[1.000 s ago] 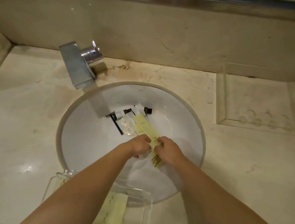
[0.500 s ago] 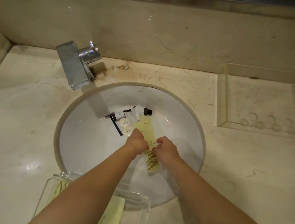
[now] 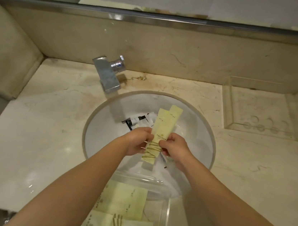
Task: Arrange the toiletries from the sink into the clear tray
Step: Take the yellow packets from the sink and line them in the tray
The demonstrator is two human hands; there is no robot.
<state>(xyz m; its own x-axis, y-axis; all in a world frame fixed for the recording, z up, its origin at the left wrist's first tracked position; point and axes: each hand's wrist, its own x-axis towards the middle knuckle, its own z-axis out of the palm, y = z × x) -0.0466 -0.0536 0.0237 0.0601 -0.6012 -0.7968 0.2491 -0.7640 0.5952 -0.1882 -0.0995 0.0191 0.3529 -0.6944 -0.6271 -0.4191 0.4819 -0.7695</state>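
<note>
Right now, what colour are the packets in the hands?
Pale yellow packets with olive stripes, head view.

Pale yellow packets (image 3: 162, 131) with olive-green crisscross stripes; white sink basin (image 3: 104, 135); small white bottle (image 3: 135, 120) with black cap; cream marble counter (image 3: 40, 118) with brown veining; silver tap (image 3: 108, 74); clear tray (image 3: 163, 218).

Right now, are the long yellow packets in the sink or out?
Out: both hands, left hand and right hand, hold the long yellow packets above the sink.

I see a marble tabletop (image 3: 29, 135) with a round sink (image 3: 103, 139) set in it. A faucet (image 3: 107, 76) stands behind; clear trays sit near (image 3: 164, 214) and far right (image 3: 227, 107).
</note>
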